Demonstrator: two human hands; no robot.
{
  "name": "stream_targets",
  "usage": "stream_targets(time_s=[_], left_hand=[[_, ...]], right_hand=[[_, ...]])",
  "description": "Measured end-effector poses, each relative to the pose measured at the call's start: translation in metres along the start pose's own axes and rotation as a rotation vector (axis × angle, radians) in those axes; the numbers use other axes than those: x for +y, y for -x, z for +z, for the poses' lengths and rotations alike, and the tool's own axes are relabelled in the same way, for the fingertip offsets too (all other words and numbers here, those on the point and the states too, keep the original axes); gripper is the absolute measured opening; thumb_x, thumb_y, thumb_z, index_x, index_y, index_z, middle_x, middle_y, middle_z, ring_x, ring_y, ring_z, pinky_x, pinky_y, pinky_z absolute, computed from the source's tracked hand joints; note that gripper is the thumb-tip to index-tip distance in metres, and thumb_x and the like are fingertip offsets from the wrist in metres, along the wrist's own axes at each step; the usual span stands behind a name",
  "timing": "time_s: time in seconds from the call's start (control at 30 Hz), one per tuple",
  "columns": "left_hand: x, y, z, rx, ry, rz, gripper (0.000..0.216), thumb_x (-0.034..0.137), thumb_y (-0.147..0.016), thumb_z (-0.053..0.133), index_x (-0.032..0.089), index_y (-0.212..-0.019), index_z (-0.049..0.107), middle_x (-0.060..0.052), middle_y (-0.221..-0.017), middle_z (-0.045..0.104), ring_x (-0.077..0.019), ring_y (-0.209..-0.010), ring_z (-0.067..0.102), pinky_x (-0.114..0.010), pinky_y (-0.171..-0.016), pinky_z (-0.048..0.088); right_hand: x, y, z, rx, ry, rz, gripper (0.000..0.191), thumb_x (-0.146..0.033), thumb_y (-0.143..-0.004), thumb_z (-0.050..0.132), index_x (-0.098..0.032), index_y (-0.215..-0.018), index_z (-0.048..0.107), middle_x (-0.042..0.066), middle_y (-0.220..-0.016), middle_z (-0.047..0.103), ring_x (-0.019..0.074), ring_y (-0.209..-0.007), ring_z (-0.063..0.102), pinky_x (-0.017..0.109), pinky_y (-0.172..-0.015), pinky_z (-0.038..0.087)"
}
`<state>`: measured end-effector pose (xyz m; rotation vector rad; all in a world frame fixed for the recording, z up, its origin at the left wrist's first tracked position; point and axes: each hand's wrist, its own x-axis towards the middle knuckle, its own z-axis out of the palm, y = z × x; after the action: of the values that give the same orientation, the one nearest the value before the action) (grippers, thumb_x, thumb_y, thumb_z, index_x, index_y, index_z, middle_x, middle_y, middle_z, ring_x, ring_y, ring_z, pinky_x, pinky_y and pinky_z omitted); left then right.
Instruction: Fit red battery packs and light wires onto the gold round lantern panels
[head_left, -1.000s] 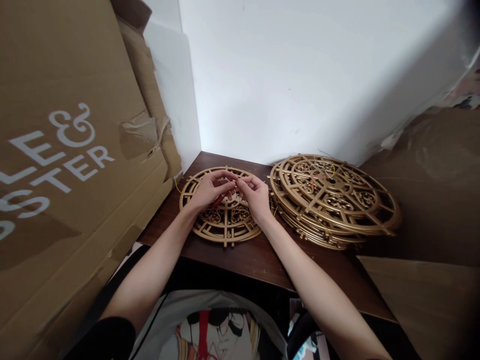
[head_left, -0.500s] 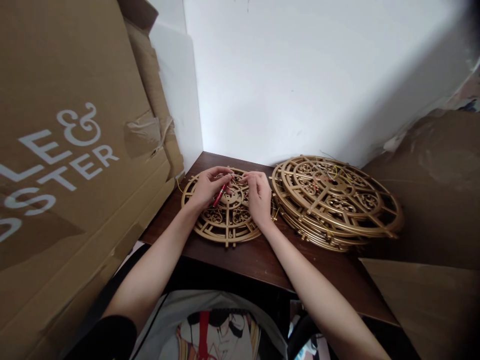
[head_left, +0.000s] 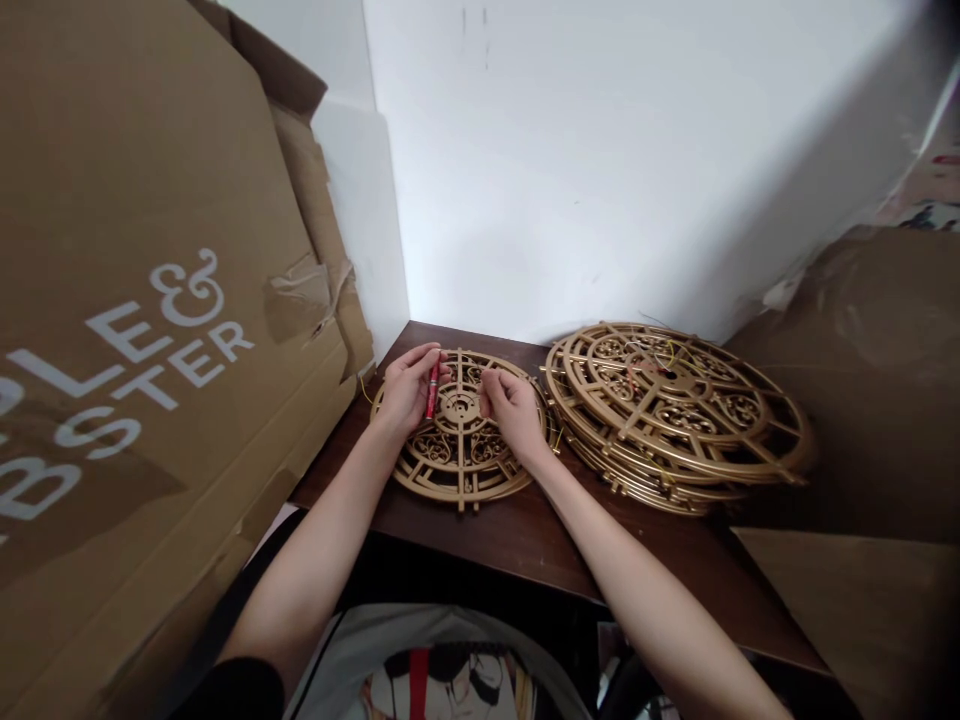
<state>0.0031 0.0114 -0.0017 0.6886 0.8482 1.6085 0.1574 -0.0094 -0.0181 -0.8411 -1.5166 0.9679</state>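
Observation:
A round gold openwork frame [head_left: 462,480], with bars, rings and scroll patterns, lies flat on the dark wooden table [head_left: 517,550]. Over its left side, my left hand [head_left: 409,390] is closed around a slim red pen-like tool [head_left: 433,390], held nearly upright. My right hand [head_left: 514,410] hovers over the right half of the frame with its fingers curled together. Whatever may be pinched in those fingertips is too small to make out. The two hands are apart, with the frame's hub [head_left: 459,407] showing between them.
A stack of similar gold frames [head_left: 675,400] stands close on the right, with thin yellow and red wires on top. A large printed cardboard box [head_left: 187,330] walls off the left. More cardboard [head_left: 847,600] is at the right, and a white wall [head_left: 570,180] rises behind.
My hands have moved apart from near each other at the frame's far part. The red tool has swung more upright in my left hand, and the view has shifted slightly.

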Motion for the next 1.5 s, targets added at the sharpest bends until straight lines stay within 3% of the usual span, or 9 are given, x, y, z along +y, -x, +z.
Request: stream_targets(time_s=[0.17, 0.47, 0.6, 0.7, 0.77, 0.9, 1.1, 1.33, 1.5], left_hand=[[-0.001, -0.002, -0.002, 0.098, -0.041, 0.005, 0.019, 0.012, -0.07, 0.074, 0.008, -0.086, 0.066, -0.003, -0.071, 0.068, -0.0066, -0.055, 0.061, -0.018, -0.057, 0.054], [-0.005, 0.002, -0.001, 0.018, -0.187, 0.09, 0.03, 0.023, -0.063, 0.079, 0.01, -0.087, 0.066, -0.002, -0.071, 0.067, -0.0085, -0.056, 0.061, -0.022, -0.057, 0.055], [-0.008, 0.003, -0.003, -0.152, -0.324, 0.142, 0.033, 0.029, -0.064, 0.08, 0.013, -0.091, 0.069, -0.003, -0.073, 0.069, -0.011, -0.057, 0.062, -0.023, -0.055, 0.054], [-0.008, 0.008, -0.001, -0.28, -0.413, 0.166, 0.03, 0.032, -0.067, 0.078, 0.014, -0.09, 0.069, -0.003, -0.07, 0.068, -0.0127, -0.058, 0.062, -0.024, -0.054, 0.053], [-0.007, 0.012, 0.001, -0.351, -0.461, 0.162, 0.027, 0.032, -0.069, 0.077, 0.015, -0.089, 0.069, -0.002, -0.067, 0.067, -0.0123, -0.056, 0.061, -0.022, -0.051, 0.051], [-0.005, 0.017, 0.003, -0.433, -0.534, 0.137, 0.024, 0.031, -0.071, 0.076, 0.017, -0.09, 0.07, -0.001, -0.06, 0.064, -0.0105, -0.048, 0.058, -0.017, -0.04, 0.039], [-0.006, 0.017, 0.002, -0.468, -0.524, 0.15, 0.027, 0.03, -0.072, 0.075, 0.017, -0.095, 0.069, -0.002, -0.064, 0.065, -0.0114, -0.051, 0.06, -0.016, -0.036, 0.032], [-0.005, 0.018, 0.004, -0.372, -0.423, 0.182, 0.027, 0.031, -0.072, 0.075, 0.017, -0.093, 0.064, -0.002, -0.072, 0.068, -0.0101, -0.055, 0.06, -0.017, -0.042, 0.039], [-0.006, 0.015, 0.003, -0.397, -0.44, 0.218, 0.025, 0.03, -0.071, 0.076, 0.017, -0.09, 0.066, -0.003, -0.076, 0.069, -0.0102, -0.056, 0.061, -0.018, -0.044, 0.04]], right_hand=[[0.002, 0.002, 0.004, -0.096, -0.032, 0.04, 0.031, -0.051, -0.087, 0.054, -0.021, -0.09, 0.061, -0.002, -0.058, 0.061, 0.0116, -0.047, 0.049, 0.023, -0.048, 0.036], [-0.002, 0.011, 0.011, -0.086, 0.278, -0.135, 0.021, -0.038, -0.086, 0.058, -0.022, -0.08, 0.072, -0.006, -0.049, 0.051, 0.0105, -0.046, 0.041, 0.025, -0.052, 0.031], [-0.007, 0.009, 0.005, 0.12, 0.32, -0.15, 0.022, -0.038, -0.088, 0.057, -0.021, -0.085, 0.072, -0.003, -0.057, 0.055, 0.0124, -0.051, 0.044, 0.026, -0.054, 0.034], [-0.011, 0.006, -0.001, 0.316, 0.366, -0.264, 0.02, -0.035, -0.089, 0.056, -0.022, -0.085, 0.07, 0.003, -0.076, 0.062, 0.0172, -0.073, 0.054, 0.031, -0.07, 0.042], [-0.012, 0.004, -0.003, 0.371, 0.356, -0.317, 0.017, -0.034, -0.089, 0.058, -0.023, -0.084, 0.07, 0.004, -0.084, 0.063, 0.0192, -0.085, 0.056, 0.033, -0.079, 0.044], [-0.006, 0.002, -0.001, 0.337, 0.211, -0.253, 0.017, -0.033, -0.089, 0.056, -0.022, -0.085, 0.068, 0.005, -0.09, 0.064, 0.0184, -0.089, 0.059, 0.032, -0.08, 0.047], [0.0, 0.001, 0.004, 0.288, -0.029, -0.034, 0.02, -0.038, -0.085, 0.06, -0.019, -0.085, 0.068, 0.002, -0.075, 0.065, 0.0144, -0.063, 0.054, 0.027, -0.059, 0.043], [-0.008, 0.0, 0.003, 0.252, -0.076, -0.039, 0.015, -0.032, -0.081, 0.065, -0.02, -0.085, 0.073, 0.003, -0.082, 0.071, 0.0174, -0.075, 0.06, 0.029, -0.066, 0.046], [-0.01, 0.002, 0.002, 0.237, 0.009, -0.108, 0.015, -0.03, -0.083, 0.064, -0.021, -0.087, 0.074, 0.003, -0.083, 0.071, 0.0169, -0.075, 0.062, 0.03, -0.07, 0.047]])
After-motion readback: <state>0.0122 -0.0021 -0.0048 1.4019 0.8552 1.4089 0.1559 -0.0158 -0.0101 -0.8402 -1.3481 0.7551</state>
